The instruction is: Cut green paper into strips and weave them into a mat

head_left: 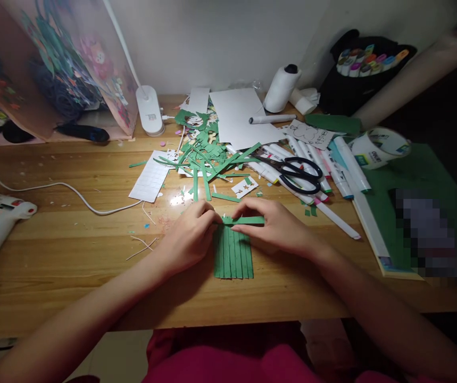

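Note:
A green panel of narrow upright paper strips (234, 255) lies on the wooden desk close to its front edge. Across its top runs a single green paper strip (250, 220), pinched between the thumb and fingers of my right hand (278, 226). My left hand (194, 231) is closed at the panel's upper left corner, fingers pressed together on the strip's left end; its fingertips are partly hidden. Just beyond my hands lie loose green strips (222, 167) and paper scraps, along with a small white card with star-shaped cutouts (245, 187).
Black-handled scissors (300, 173) rest on several white markers (334, 173) to the right. A glue gun (2, 221) lies at far left, with a white cable (92, 210) nearby. Behind stand a lamp base (149, 111), a thread cone (282, 89) and a tape roll (380, 146).

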### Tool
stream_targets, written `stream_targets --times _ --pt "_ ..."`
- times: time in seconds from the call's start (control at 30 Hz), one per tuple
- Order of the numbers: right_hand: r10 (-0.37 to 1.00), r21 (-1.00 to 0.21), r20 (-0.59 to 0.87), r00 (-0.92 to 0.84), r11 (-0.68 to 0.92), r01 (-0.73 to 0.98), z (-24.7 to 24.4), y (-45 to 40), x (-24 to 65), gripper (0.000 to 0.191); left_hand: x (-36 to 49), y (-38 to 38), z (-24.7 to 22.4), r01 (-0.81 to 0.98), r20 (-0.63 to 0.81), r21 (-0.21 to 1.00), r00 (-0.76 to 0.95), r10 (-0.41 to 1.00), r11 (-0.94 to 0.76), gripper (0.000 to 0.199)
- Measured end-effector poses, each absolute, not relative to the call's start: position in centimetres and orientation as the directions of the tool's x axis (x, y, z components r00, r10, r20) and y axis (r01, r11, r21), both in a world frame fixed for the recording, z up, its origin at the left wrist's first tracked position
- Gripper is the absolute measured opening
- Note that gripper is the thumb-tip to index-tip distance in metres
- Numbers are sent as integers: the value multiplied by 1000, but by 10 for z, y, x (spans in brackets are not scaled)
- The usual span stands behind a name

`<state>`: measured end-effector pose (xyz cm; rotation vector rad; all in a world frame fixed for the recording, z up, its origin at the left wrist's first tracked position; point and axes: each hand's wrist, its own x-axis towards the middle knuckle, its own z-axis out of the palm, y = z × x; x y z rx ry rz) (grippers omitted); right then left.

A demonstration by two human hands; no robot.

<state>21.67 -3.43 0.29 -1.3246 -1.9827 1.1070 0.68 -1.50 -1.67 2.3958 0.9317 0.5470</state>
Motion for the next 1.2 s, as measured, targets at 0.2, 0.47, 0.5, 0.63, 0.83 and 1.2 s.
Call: stream_targets --times 0.2,0.47,0.5,0.63,0.83,1.2 --pt "864 -853 18 -503 275 443 7 -38 218 37 9 -21 -16 495 96 689 662 743 -530 12" --pt "801 -770 85 -593 430 471 3 -40 210 68 15 -18 -24 500 165 659 633 757 -562 5" --pt "811 -758 75 -580 424 495 2 -41 210 74 15 -18 -25 496 171 666 626 761 -558 5" --pt "834 -711 13 -552 396 582 -1 -45 207 84 13 -18 -24 500 157 685 609 778 -530 7" --pt "868 -717 -55 -494 310 624 -7 -42 203 74 12 -19 -22 528 149 668 594 790 -524 12" --pt "896 -769 -30 -443 262 583 -10 -41 202 54 11 -17 -21 531 135 672 597 790 -516 11"
